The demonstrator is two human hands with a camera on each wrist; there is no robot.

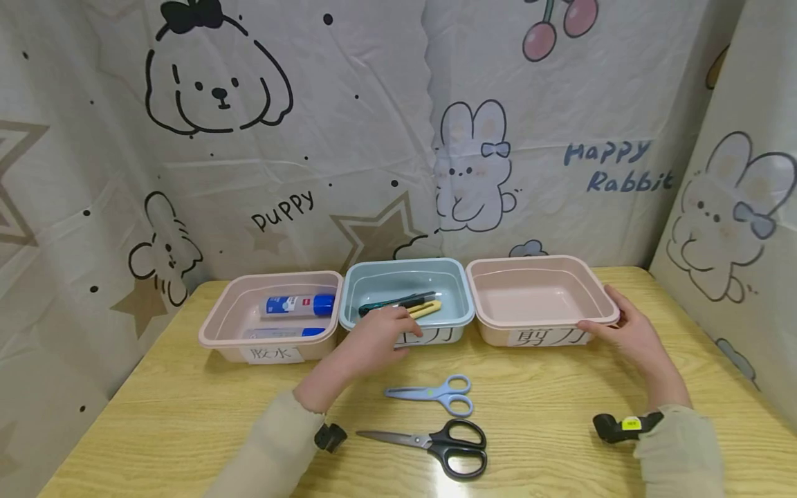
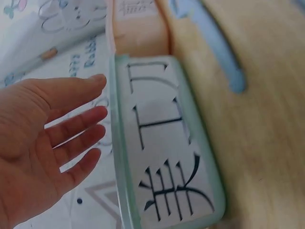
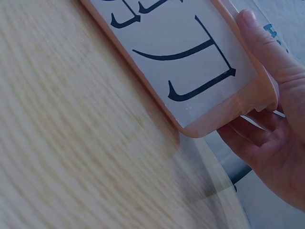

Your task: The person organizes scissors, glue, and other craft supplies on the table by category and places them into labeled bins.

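My right hand (image 1: 631, 335) grips the front right corner of the right pink bin (image 1: 529, 294), thumb on the front rim and fingers at its side. The inside of that bin shows nothing in it. My left hand (image 1: 376, 339) hovers by the front rim of the blue bin (image 1: 398, 278), its fingers loosely extended and holding nothing. A yellow utility knife (image 1: 426, 309) and dark utility knives (image 1: 407, 301) lie in the blue bin. In front, blue scissors (image 1: 436, 393) and larger black-handled scissors (image 1: 438, 443) lie on the table, blades to the left.
The left pink bin (image 1: 233, 318) holds a blue-capped glue bottle (image 1: 289, 305) and a clear glue bottle (image 1: 274, 333). All three bins stand side by side with paper labels. A printed curtain (image 1: 373, 152) hangs behind the wooden table (image 1: 535, 429).
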